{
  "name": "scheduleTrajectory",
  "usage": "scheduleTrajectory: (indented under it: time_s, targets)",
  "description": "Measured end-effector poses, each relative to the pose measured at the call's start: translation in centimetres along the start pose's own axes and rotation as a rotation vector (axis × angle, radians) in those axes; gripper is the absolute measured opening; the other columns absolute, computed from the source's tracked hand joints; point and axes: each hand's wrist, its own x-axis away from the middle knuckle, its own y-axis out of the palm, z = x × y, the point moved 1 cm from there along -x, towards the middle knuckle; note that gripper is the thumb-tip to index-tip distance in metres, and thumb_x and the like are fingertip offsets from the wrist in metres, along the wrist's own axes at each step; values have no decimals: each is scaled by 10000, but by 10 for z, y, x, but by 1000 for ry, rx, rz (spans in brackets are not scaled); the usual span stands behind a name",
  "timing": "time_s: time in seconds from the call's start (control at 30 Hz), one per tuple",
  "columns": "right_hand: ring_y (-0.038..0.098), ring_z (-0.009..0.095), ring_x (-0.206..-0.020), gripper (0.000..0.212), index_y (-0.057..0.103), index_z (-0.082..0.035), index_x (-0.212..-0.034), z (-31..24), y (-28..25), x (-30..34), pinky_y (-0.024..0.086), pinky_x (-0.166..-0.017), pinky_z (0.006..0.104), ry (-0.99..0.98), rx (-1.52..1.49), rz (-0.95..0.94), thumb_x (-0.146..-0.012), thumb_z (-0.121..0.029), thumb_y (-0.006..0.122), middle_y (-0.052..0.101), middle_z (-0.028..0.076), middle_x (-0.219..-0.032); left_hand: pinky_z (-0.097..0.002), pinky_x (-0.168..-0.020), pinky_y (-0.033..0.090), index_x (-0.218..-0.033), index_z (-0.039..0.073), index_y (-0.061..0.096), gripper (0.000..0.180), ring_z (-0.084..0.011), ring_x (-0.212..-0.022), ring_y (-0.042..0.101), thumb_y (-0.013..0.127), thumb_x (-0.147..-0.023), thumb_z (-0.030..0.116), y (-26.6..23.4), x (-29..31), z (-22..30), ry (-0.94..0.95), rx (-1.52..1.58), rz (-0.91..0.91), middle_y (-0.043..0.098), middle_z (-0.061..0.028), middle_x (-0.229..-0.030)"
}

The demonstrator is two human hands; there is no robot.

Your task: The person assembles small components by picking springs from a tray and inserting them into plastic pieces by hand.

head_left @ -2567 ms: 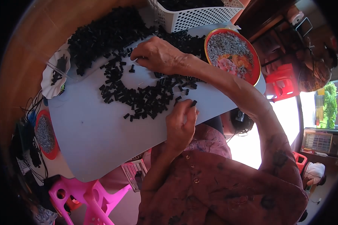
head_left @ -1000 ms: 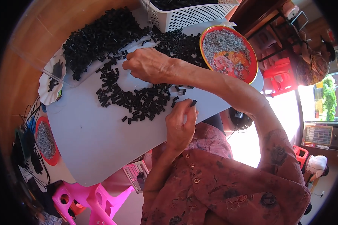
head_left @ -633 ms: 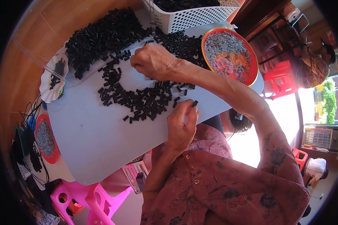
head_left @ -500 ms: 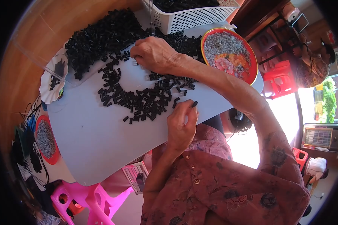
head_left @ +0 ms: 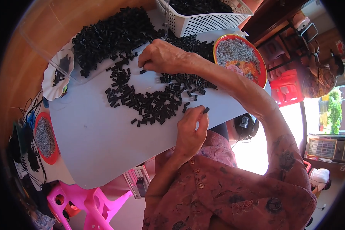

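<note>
My left hand [head_left: 191, 129] is pinched near the table's front edge, with a small black plastic piece [head_left: 206, 110] standing out from between thumb and finger. Further off, my right hand [head_left: 161, 56] is curled low over the table, fingers drawn together; whether they hold anything is hidden. One loose black piece [head_left: 143, 71] lies right under its fingertips. A curved band of short black cylindrical pieces [head_left: 153, 103] spreads between my hands. Beyond my right hand rises a large heap of the same black pieces [head_left: 111, 34].
At the far right sits a red round tray [head_left: 263, 74] of small silvery parts, beside a white perforated basket [head_left: 214, 23] of black pieces. A white scalloped dish [head_left: 51, 86] and a red dish [head_left: 53, 155] of silvery parts are at left. A pink stool [head_left: 92, 203] stands below.
The whole view has shifted slightly. My right hand has drawn a little nearer, and a loose black piece now shows under its fingers. My left hand keeps its pinch on the black piece.
</note>
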Motion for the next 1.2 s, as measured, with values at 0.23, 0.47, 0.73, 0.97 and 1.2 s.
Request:
scheduleTrajectory:
  time_s: [0.23,0.47,0.73,0.97,1.2]
  targets:
    - [670,222,-704,125,686,2,-874,-2,-12,7,530,-673,291,96,-125,-20,-779,-43,618,684,128,-787,-274,-590,489,-967,-32,573,124,-165,-656,638,545,-867,36,-1,0,2,19,-12,6,638,-117,-750]
    - [645,119,-758,158,702,-20,-940,-12,-18,35,512,-733,241,283,-457,26,-802,-64,640,699,75,-848,-327,-602,491,-977,-46,569,149,-236,-659,628,567,-837,5,-2,2,4,-56,12,-39,610,-161,-805]
    - [593,52,-707,167,694,-36,-962,-40,-38,111,484,-646,214,414,-548,183,-808,-77,641,677,32,-792,-291,-586,483,-1009,-28,570,155,-166,-645,615,546,-892,71,-2,2,6,-52,6,-5,625,-110,-719]
    - [625,198,-677,103,657,-21,-876,-51,-23,191,498,-618,312,406,-250,279,-778,-46,638,645,72,-797,-255,-644,477,-1038,-50,570,180,-126,-697,597,532,-921,80,-3,-3,11,-38,-138,-32,621,-82,-773]
    - [561,262,-872,146,618,-15,-878,-58,-18,203,492,-717,358,322,82,286,-739,-55,641,540,96,-867,-255,-631,470,-1038,-41,571,181,-128,-683,581,530,-933,101,-4,1,7,24,-180,-14,617,-84,-790]
